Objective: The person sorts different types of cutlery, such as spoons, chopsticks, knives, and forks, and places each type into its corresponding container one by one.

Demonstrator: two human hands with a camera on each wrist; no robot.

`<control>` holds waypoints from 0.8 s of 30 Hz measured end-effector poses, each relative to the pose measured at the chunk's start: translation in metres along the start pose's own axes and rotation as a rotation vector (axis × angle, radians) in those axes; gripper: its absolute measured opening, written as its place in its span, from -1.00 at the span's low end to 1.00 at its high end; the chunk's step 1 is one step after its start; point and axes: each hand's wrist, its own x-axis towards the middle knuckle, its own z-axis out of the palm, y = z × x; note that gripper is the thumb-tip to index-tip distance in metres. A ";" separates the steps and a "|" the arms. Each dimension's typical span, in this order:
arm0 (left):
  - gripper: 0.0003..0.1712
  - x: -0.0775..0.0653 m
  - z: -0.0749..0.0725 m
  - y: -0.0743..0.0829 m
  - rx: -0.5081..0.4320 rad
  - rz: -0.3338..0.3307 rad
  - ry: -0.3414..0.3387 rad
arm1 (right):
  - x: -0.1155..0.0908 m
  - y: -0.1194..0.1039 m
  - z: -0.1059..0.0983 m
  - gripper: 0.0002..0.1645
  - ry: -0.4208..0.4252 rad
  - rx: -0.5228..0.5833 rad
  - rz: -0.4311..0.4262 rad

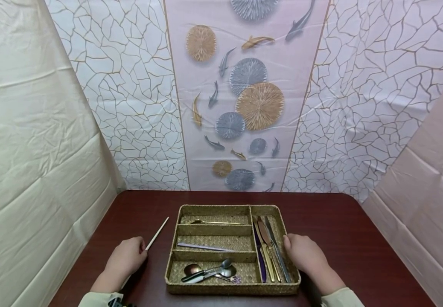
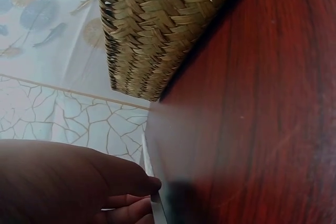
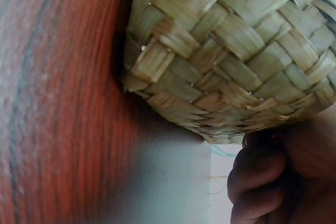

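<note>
My left hand (image 1: 126, 255) pinches a thin pale chopstick (image 1: 157, 233), which points up and away to the right, left of a woven cutlery tray (image 1: 233, 290). In the left wrist view, thumb and fingers meet on the chopstick (image 2: 148, 156) low over the table. My right hand (image 1: 307, 254) grips the tray's right rim, the thumb at the rim and the fingers curled against the outside; in the right wrist view the woven wall (image 3: 231, 51) hides part of the thumb. Knives (image 1: 269, 251) with gold, purple and silver handles lie in the tray's right compartment.
Several spoons (image 1: 210, 273) lie in the tray's front compartment, slim silver sticks (image 1: 206, 247) in the middle one, a gold utensil (image 1: 214, 222) in the back one. The tray sits on a dark red table (image 1: 148, 204), with a patterned cloth (image 1: 237, 98) hanging behind.
</note>
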 end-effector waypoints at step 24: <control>-0.89 0.018 -0.024 0.062 -0.232 0.178 0.364 | -0.002 -0.001 -0.002 -0.57 0.000 0.009 -0.002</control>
